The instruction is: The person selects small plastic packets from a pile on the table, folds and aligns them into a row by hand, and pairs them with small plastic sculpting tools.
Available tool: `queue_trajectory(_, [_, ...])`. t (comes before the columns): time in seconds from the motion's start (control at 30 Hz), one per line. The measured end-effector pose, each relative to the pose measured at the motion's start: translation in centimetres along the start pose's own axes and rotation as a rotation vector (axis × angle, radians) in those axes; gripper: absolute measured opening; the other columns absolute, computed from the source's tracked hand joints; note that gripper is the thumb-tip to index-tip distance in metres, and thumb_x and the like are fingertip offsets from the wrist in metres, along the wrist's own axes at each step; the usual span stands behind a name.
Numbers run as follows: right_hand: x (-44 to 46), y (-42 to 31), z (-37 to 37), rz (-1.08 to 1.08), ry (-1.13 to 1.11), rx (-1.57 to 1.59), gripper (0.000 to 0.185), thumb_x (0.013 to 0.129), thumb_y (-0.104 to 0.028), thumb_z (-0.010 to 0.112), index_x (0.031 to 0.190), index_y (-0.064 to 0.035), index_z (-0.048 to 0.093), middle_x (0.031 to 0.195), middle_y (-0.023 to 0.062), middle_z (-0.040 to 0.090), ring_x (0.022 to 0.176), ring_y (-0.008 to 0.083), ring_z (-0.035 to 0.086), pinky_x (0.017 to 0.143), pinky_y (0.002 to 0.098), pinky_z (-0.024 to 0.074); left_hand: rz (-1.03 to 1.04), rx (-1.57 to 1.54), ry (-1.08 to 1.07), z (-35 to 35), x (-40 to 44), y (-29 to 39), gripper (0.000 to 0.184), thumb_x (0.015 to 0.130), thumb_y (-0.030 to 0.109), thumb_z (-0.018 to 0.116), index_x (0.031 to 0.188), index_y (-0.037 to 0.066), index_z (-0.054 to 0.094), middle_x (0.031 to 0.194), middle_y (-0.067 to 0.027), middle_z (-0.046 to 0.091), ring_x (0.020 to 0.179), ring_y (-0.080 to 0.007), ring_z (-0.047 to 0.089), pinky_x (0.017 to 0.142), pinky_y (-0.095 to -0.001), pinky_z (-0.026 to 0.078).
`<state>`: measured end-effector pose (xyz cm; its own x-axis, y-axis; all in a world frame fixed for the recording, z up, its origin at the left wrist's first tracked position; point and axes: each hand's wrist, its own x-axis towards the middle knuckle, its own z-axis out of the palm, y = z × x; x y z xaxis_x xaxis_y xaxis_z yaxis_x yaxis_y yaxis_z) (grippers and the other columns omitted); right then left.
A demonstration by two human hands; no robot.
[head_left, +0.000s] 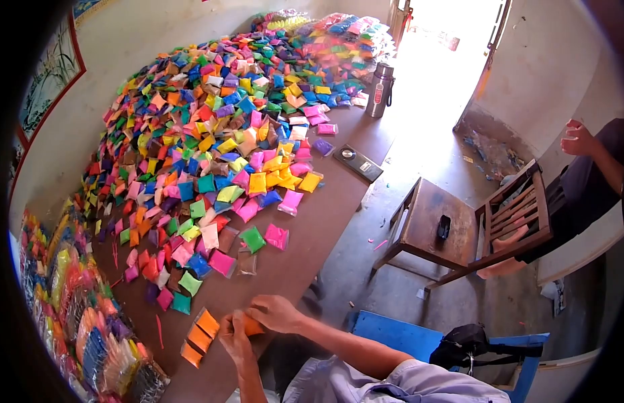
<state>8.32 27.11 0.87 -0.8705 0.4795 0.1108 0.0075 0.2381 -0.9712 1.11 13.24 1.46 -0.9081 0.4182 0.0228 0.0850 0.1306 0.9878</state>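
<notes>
Near the table's front edge, my left hand (237, 337) and my right hand (275, 314) are close together, fingers closed around an orange packet (253, 326) that shows between them. Just left of my left hand, several orange packets (201, 338) lie in a short column on the brown table (312, 258). Beyond my hands, green, pink and clear packets lie loose, among them a green one (252, 239) and a teal one (181, 303).
A huge heap of colourful packets (191, 121) covers the table's far side. Bagged bundles (100, 336) stand at left. A steel flask (379, 91) and a phone-like dark device (358, 164) sit near the edge. A wooden chair (439, 221), blue chair (396, 336) and another person (581, 195) are at right.
</notes>
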Motion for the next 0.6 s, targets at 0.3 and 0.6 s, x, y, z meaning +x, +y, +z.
queue_trajectory(0.3, [0.0,-0.5,-0.2,0.035,-0.046,-0.085,0.024,0.098,-0.025,0.067,0.102,-0.0022,0.073,0.096,0.0204,0.072,0.088,0.0392,0.07,0.075,0.0419,0.0552,-0.04,-0.035,0.038,-0.2,0.5,-0.8,0.03,0.103,0.036,0.065,0.099,0.006,0.067,0.088,-0.0072,0.068,0.084,-0.0132,0.063,0.081,-0.0337,0.059])
queue_trajectory(0.6, [0.1,-0.3,-0.1,0.066,0.031,-0.034,0.026,0.098,-0.027,0.067,0.097,-0.0014,0.071,0.089,0.0217,0.069,0.084,0.0395,0.068,0.07,0.0418,0.052,-0.002,0.167,-0.083,-0.1,0.4,0.2,0.035,0.103,0.04,0.063,0.099,0.006,0.067,0.089,-0.0097,0.07,0.086,-0.0177,0.066,0.083,-0.0329,0.059])
